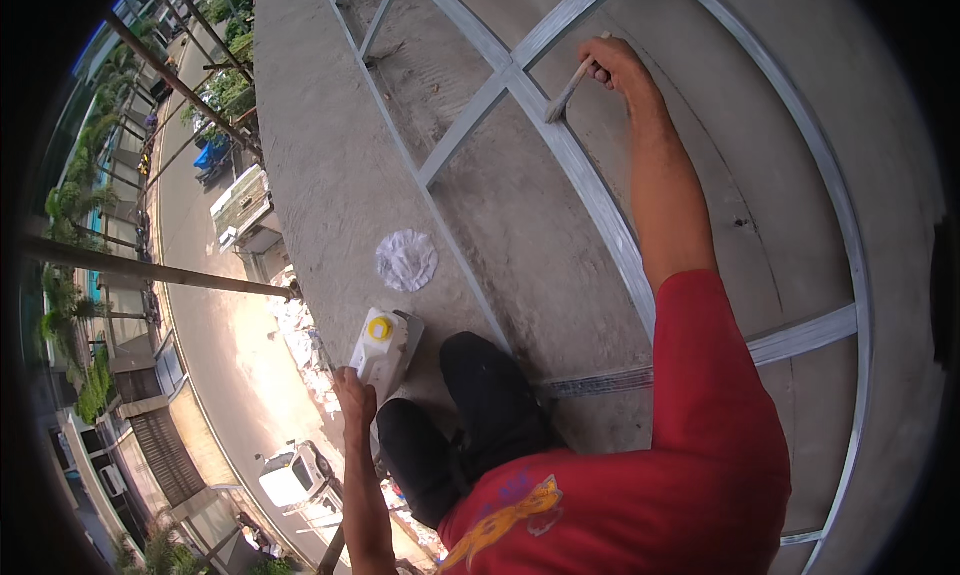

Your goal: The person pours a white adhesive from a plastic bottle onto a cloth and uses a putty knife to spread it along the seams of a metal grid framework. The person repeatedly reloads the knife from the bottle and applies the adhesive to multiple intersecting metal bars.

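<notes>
My right hand (616,63) grips the pale handle of a paintbrush (573,91). The bristles touch a metal bar of a grille frame (596,181), just below a crossing of two bars. Its bars look silvery grey with streaky brush marks, and one short crossbar (600,383) near my knees looks darker. My left hand (355,398) holds a white plastic jerrycan (379,357) with a yellow cap (379,328) by its edge, low beside my knee. A crumpled whitish plastic disc (406,260) lies on the concrete beyond the can.
Rough grey concrete (330,124) surrounds the frame and ends in a drop at left. Wooden poles (157,271) stand past that edge. Far below are a street (217,335), a white truck (296,474) and a small roofed structure (241,203).
</notes>
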The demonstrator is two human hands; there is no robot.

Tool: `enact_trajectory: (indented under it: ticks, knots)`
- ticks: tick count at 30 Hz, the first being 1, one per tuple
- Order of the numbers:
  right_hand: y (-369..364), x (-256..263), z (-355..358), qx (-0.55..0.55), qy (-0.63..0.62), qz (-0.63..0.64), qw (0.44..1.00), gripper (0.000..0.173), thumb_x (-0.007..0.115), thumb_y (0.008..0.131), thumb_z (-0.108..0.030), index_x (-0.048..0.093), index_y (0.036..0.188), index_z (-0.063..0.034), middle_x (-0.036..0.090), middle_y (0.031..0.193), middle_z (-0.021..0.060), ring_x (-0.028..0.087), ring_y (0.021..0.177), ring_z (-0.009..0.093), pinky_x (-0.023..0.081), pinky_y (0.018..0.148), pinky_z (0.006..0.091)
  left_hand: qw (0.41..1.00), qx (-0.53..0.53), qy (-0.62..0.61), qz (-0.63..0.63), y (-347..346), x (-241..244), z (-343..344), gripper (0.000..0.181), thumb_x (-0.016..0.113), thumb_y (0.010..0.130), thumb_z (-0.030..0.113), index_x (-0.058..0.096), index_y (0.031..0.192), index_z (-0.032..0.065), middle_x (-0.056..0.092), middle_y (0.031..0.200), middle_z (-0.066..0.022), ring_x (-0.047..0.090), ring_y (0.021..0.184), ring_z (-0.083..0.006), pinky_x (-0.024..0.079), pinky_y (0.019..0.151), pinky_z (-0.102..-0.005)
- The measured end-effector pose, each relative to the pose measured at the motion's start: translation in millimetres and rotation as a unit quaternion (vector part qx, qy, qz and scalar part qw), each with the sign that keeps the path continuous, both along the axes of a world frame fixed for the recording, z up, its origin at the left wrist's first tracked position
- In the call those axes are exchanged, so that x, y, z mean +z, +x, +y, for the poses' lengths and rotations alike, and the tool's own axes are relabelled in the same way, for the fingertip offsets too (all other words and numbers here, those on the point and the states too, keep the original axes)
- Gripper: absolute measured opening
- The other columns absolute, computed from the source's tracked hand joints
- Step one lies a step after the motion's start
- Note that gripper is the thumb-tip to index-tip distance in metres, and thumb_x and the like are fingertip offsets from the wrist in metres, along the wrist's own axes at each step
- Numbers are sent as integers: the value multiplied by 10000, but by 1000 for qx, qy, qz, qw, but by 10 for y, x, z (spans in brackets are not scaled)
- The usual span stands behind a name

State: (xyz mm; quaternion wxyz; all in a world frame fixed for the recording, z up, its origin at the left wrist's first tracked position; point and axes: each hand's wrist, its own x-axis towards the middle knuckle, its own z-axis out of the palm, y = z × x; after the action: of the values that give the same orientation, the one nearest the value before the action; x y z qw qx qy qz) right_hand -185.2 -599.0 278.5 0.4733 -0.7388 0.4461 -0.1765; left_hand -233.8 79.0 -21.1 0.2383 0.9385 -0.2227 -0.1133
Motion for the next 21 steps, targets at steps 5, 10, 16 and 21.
enact_trajectory:
  ticks: [5,10,16,21]
  knots:
    - [-54,-74,402,135,-39,-2,990,164,649,764,-155,602,689,-17,561,585,53,500,451,140,370,403,306,1000,22,11,7,-77,-31,65,392,552,672,-9,501,1058,-57,478,1172,-289,456,1085,-494,366,964,-578]
    - [-138,293,549,369,-151,192,897,112,666,811,-139,666,860,-39,595,676,44,549,527,122,419,450,283,1000,24,4,1,-113,62,12,385,539,684,-5,496,1064,-49,474,1192,-281,457,1091,-489,378,965,-567]
    - [286,-89,837,487,-545,109,674,186,648,795,5,725,944,-76,637,1020,89,651,917,303,537,828,402,999,6,-3,-36,-98,0,8,407,557,674,17,488,1073,-31,492,1177,-269,458,1085,-457,385,942,-544]
    - [-197,-371,1042,541,-559,258,573,195,673,722,9,736,897,-49,643,1038,117,671,917,302,555,819,395,999,37,4,-5,-106,-1,-85,385,548,658,-15,511,1041,-40,511,1168,-269,461,1093,-459,392,938,-530]
